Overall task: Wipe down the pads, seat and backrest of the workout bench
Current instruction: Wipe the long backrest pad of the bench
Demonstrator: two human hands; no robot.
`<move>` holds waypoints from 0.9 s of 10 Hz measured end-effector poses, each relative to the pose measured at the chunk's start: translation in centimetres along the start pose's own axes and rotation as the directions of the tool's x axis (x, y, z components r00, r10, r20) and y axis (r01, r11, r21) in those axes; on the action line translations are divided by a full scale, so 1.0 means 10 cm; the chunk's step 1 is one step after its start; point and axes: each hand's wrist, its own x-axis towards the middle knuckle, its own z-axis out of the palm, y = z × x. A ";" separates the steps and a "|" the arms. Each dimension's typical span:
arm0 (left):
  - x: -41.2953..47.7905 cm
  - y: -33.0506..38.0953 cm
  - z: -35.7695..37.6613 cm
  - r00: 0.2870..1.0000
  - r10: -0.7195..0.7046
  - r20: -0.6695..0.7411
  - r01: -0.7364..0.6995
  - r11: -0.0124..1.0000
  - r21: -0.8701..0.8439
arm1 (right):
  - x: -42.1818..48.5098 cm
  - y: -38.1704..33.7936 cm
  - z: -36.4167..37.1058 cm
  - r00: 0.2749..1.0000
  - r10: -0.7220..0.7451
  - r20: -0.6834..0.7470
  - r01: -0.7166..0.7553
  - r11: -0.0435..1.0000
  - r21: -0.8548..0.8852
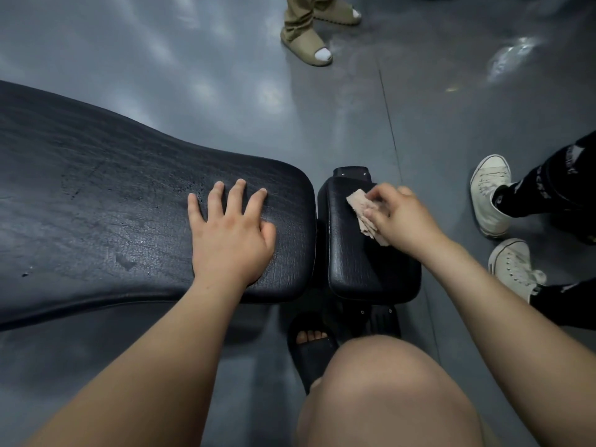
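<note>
Your right hand (pixel 406 217) pinches the cloth (pixel 364 214) on the far end of the small seat pad (pixel 361 269). Your left hand (pixel 230 233) lies flat, fingers spread, on the long backrest (pixel 113 204). 1 pad in progress, its near half left. The backrest sheen may be wipe streaks, can't confirm. Other pads are out of view.

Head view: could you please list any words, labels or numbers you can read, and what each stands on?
White lettering on the black trousers: too blurred to read.
Backrest, seat pad, cloth: no text visible.
</note>
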 end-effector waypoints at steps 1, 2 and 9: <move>0.00 0.00 0.00 1.000 -0.001 0.004 0.001 1.000 -0.005 | -0.03 -0.02 0.04 0.982 -0.157 -0.107 0.139 0.978 -0.157; 0.00 -0.01 0.01 1.000 0.000 0.000 0.000 1.000 -0.006 | 0.03 -0.06 0.11 0.986 -0.164 -0.034 0.162 0.985 -0.052; 0.00 0.00 0.02 1.000 -0.001 -0.008 0.001 1.000 -0.024 | -0.24 -0.17 0.01 0.940 -0.340 0.026 0.337 0.938 0.083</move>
